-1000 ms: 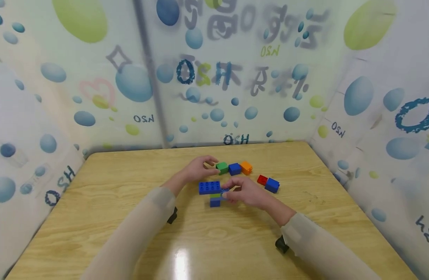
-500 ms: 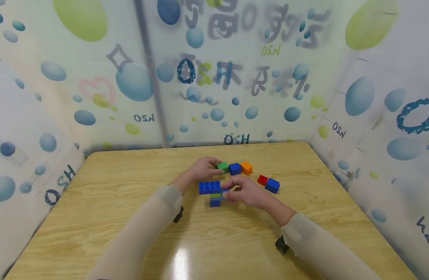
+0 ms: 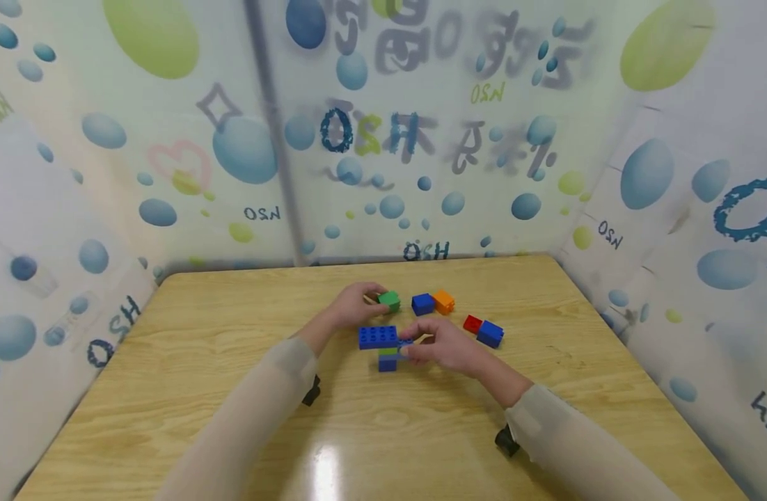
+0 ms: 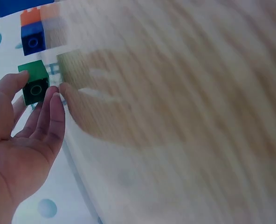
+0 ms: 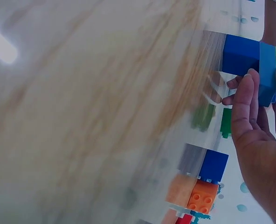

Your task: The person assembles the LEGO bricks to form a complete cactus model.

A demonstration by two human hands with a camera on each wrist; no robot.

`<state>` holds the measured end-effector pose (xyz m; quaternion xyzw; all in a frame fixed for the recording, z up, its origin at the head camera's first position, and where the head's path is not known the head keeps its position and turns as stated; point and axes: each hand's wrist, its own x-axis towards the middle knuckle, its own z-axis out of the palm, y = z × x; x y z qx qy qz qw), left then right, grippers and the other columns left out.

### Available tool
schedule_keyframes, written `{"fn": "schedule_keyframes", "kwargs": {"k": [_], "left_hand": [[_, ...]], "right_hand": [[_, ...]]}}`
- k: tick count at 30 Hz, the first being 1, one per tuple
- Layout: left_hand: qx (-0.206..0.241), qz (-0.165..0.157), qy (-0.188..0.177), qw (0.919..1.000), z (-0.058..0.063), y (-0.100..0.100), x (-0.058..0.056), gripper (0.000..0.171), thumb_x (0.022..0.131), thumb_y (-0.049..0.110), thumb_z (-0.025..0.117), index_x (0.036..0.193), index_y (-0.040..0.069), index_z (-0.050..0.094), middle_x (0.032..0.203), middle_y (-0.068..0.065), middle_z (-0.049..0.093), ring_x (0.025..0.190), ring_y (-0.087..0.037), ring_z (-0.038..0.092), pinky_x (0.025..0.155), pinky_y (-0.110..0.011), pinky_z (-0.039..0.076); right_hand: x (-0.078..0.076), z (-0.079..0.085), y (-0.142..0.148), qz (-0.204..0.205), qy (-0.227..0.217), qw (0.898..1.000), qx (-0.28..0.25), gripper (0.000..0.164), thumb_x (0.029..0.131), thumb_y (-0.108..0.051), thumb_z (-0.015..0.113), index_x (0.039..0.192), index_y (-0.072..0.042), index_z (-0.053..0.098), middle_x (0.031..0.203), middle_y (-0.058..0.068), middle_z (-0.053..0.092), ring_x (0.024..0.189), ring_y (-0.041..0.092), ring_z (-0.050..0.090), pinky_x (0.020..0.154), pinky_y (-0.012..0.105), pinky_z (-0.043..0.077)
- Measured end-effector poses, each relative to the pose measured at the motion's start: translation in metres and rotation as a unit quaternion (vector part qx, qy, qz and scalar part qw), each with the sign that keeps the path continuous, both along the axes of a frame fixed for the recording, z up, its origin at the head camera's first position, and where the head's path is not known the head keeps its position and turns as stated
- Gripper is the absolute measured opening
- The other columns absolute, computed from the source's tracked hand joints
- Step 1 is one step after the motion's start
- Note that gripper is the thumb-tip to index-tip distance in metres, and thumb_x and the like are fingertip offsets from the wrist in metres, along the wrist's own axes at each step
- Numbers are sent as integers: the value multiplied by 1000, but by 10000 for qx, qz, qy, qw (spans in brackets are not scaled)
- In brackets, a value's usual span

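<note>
My left hand (image 3: pixel 353 306) pinches a green toy brick (image 4: pixel 34 84) between thumb and fingers, low over the table behind the small stack. In the left wrist view the brick's hollow underside faces the camera. My right hand (image 3: pixel 443 342) grips a lighter blue brick (image 5: pixel 267 70) that juts from the right side of the stack. The stack has a dark blue brick (image 3: pixel 387 364) at the bottom, a lime green brick (image 3: pixel 388 351) in its middle, and a long blue studded brick (image 3: pixel 377 337) on top, reaching out to the left. My right fingers partly hide the lighter blue brick.
A blue brick (image 3: pixel 423 304) and an orange brick (image 3: pixel 444 302) sit side by side behind the stack. To the right lie a red brick (image 3: pixel 472 323) and another blue brick (image 3: pixel 491 334), touching. The wooden table (image 3: pixel 189 362) meets patterned walls at the back and sides.
My left hand has taken hold of the green brick and drawn it left, opening a gap beside the blue brick. The right hand stays at the stack.
</note>
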<state>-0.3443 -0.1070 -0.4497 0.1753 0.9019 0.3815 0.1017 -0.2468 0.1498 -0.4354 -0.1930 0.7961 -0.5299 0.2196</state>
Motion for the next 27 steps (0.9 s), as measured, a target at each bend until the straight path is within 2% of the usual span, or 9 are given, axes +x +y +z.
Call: {"fn": "schedule_keyframes", "kwargs": {"k": [7, 13, 17, 22, 27], "left_hand": [[343, 201, -87, 9992, 2, -14, 9, 37, 107, 29, 74, 141, 14, 71, 132, -8, 73, 118, -26, 71, 99, -40, 64], [932, 277, -157, 9951, 8, -22, 19, 39, 107, 23, 73, 141, 6, 68, 130, -15, 73, 112, -27, 74, 88, -36, 68], [1287, 206, -197, 9913, 15, -28, 28, 40, 108, 20, 72, 143, 2, 65, 134, -18, 71, 114, -29, 75, 93, -41, 68], [1632, 179, -199, 9862, 24, -35, 40, 44, 108, 17, 71, 147, 1, 60, 135, -21, 69, 120, -39, 74, 100, -51, 66], [1941, 142, -202, 9807, 30, -41, 49, 56, 106, 12, 72, 158, 7, 52, 134, -23, 65, 117, -37, 74, 103, -58, 64]], "right_hand": [[0, -1, 0, -13, 16, 10000, 24, 33, 107, -24, 75, 133, -5, 70, 130, 13, 70, 100, 27, 77, 93, 41, 68], [0, -1, -1, -10, 44, 10000, 19, 31, 107, -23, 74, 132, -5, 71, 131, 14, 69, 101, 27, 77, 93, 41, 68], [0, -1, -1, -20, 39, 10000, 27, 31, 107, -23, 75, 131, -5, 71, 130, 14, 69, 100, 27, 77, 93, 41, 68], [0, -1, -1, -16, 48, 10000, 32, 31, 107, -24, 75, 132, -5, 71, 129, 13, 70, 99, 27, 77, 92, 41, 68], [1, -1, -1, -21, 44, 10000, 4, 31, 107, -23, 75, 132, -5, 71, 128, 13, 69, 100, 29, 77, 92, 42, 68]]}}
